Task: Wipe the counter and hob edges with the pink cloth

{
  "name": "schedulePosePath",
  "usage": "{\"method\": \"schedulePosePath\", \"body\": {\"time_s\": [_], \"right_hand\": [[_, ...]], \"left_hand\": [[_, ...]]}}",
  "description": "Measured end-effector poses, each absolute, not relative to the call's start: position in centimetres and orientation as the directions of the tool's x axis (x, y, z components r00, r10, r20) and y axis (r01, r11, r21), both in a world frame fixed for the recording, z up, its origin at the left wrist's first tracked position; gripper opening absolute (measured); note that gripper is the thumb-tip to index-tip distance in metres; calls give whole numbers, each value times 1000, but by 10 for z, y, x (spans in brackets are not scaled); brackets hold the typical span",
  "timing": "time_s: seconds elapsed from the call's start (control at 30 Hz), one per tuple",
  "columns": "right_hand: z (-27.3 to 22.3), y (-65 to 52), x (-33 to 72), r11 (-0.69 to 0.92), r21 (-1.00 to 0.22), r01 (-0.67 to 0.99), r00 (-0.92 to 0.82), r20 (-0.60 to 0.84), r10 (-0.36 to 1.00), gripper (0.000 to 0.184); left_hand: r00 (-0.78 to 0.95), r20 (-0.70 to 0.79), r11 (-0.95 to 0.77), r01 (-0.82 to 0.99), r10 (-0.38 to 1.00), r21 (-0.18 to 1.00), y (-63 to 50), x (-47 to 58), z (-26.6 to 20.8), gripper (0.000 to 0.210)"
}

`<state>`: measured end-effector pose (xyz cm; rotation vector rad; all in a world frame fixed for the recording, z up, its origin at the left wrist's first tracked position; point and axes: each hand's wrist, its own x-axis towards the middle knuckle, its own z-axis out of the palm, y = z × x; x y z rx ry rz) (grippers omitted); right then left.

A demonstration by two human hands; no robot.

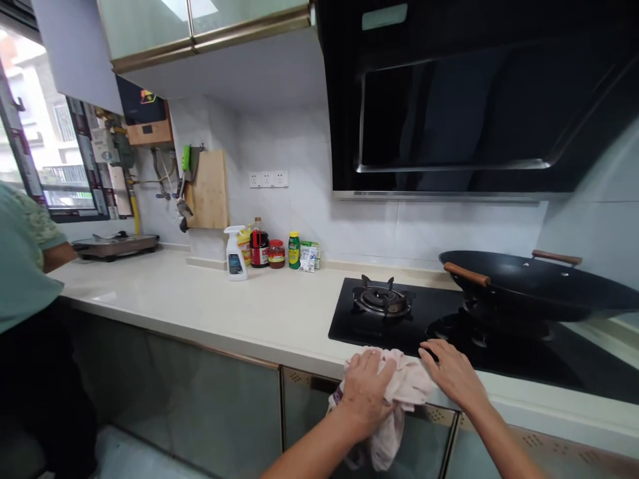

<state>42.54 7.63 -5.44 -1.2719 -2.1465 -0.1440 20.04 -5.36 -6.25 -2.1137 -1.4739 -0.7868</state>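
Note:
My left hand (pixel 366 387) grips a pale pink cloth (pixel 405 382) that lies on the front edge of the black glass hob (pixel 429 326), with part of the cloth hanging down over the counter's edge. Just to its right, my right hand (pixel 452 371) lies flat with its fingers spread, touching the cloth's right side and the hob's front rim. The left burner (pixel 382 299) stands bare behind my hands. A large black wok (pixel 529 287) with wooden handles sits on the right burner.
A white spray bottle (pixel 235 253), sauce bottles and jars (pixel 269 249) stand by the back wall on the cream counter (pixel 200 299). A chopping board (pixel 210 189) hangs on the wall. Another person (pixel 24 266) stands at far left. A black extractor hood (pixel 474 100) hangs overhead.

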Motion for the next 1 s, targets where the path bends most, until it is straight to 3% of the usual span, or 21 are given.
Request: {"method": "schedulePosePath", "body": {"time_s": [0.13,0.37,0.6,0.87,1.0], "right_hand": [[-57,78,426,555,-217,803,-356,572,739,47],[-57,74,422,539,-201,818,-345,578,739,46],[-51,69,420,538,-214,815,-345,566,749,47],[-53,70,419,520,-230,823,-330,551,766,50],[-59,76,423,553,-291,780,-327,565,758,55]], "left_hand": [[213,741,-280,959,636,-36,-64,159,-64,63],[64,761,-43,998,645,-47,-93,61,-54,53],[-199,769,175,978,607,116,-96,47,-47,42],[-165,671,64,983,723,173,-71,150,-49,54],[44,601,-132,986,798,103,-56,207,-56,77]]}}
